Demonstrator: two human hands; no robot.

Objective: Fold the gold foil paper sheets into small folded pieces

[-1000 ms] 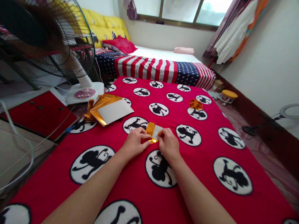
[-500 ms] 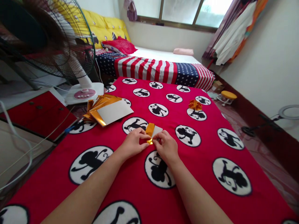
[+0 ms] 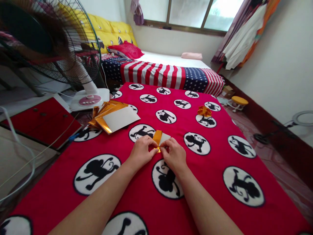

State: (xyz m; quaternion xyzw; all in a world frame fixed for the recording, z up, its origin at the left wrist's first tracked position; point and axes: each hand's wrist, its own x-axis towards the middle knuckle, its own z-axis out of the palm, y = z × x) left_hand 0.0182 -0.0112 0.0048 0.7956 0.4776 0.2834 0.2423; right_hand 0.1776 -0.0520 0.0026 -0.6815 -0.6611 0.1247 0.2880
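A small folded piece of gold foil paper (image 3: 157,137), shiny gold on one face and whitish on the other, lies on the red monkey-print blanket (image 3: 137,173). My left hand (image 3: 144,150) pinches its near left edge between thumb and forefinger. From the other side, my right hand (image 3: 173,152) pinches the near right edge, and the two sets of fingertips almost meet. A bright gold crease shows between them; the fingers hide the rest of the near end.
A stack of gold foil sheets (image 3: 119,119) lies at the left edge of the blanket. An orange-gold folded paper piece (image 3: 204,111) sits at the far right. Left of the blanket stands an electric fan (image 3: 90,98); a bed (image 3: 156,73) is beyond.
My left fingertips have shifted slightly right and down along the near edge, covering more of the bright gold end. My right hand stays nearly in place.
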